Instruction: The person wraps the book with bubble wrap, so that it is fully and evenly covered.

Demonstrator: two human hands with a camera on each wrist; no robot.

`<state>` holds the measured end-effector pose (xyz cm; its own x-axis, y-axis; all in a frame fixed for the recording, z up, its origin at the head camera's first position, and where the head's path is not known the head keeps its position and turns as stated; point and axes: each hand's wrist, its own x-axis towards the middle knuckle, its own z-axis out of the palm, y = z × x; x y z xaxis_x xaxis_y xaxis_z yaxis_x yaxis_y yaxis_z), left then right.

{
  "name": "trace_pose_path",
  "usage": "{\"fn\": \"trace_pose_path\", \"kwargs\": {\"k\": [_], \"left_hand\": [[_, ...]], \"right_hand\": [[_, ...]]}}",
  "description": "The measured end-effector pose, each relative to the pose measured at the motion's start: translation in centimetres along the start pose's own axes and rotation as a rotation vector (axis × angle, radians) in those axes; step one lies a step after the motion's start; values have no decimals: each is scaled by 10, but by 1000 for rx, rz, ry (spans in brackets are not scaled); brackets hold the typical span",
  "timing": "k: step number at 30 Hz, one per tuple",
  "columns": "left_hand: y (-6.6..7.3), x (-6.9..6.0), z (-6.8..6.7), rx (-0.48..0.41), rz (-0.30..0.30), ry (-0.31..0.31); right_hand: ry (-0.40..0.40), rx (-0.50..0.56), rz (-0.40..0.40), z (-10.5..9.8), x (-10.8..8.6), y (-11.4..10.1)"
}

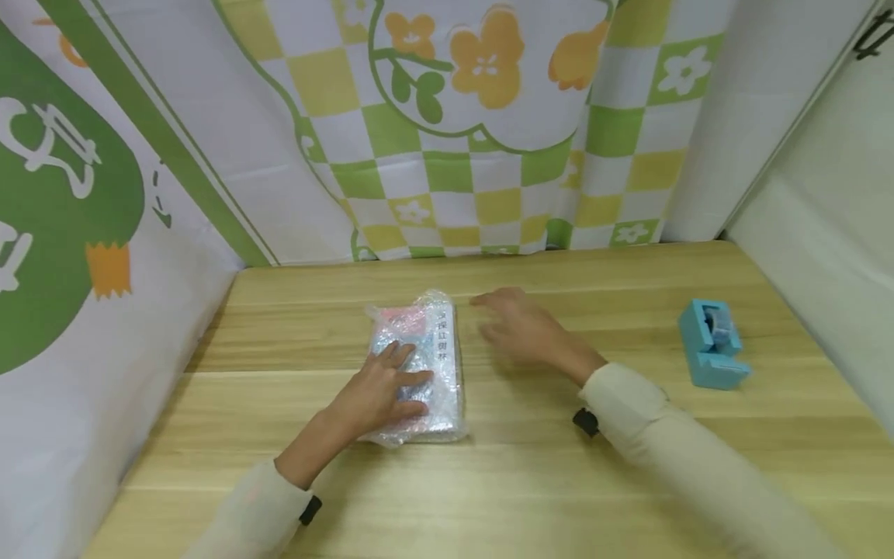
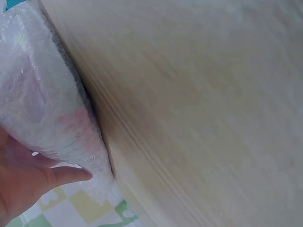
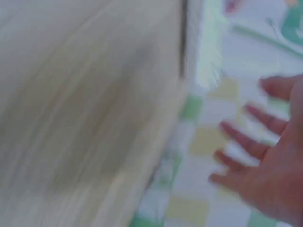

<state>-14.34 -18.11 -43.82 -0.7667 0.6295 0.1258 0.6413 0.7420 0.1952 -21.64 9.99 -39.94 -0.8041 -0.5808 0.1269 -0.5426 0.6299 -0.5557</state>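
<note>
Leaning in over the near edge, a person's two pale cream sleeves [image 1: 698,466] reach across the light wood-grained tabletop [image 1: 559,489]. Nearest, the bare left hand [image 1: 380,392] rests on a flat rectangular package in clear bubble wrap [image 1: 444,396], which lies a little left of the middle; its fingers are spread across the top. Just beyond and to the right, apart from the package, the bare right hand [image 1: 520,330] hovers with fingers spread, pinching nothing. Well to the right sits a blocky turquoise tape dispenser [image 1: 705,357], and at the far side hangs a green, yellow and white checked cloth [image 1: 482,178].

To my mind, smoothing the wrap calls for a broad, gentle left palm, enough to steady the package without popping bubbles, while the right hand gathers loose film at the far corner before folding it flat.

The right hand is blurred, and the package's underside is hidden, so I cannot tell how the wrap closes. Glare muddles the printed cover, and the left wrist view cuts off most of the left hand.
</note>
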Motion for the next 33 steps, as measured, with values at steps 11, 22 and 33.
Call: {"fn": "trace_pose_path", "kwargs": {"k": [11, 22, 33], "left_hand": [[-4, -3, -2, 4, -18, -20], [-4, -10, -1, -26, -27, -8], [-4, -6, 2, -73, -31, -6]], "right_hand": [[283, -80, 504, -89, -131, 65], [328, -49, 776, -107, -207, 111], [506, 492, 905, -87, -235, 131]]}}
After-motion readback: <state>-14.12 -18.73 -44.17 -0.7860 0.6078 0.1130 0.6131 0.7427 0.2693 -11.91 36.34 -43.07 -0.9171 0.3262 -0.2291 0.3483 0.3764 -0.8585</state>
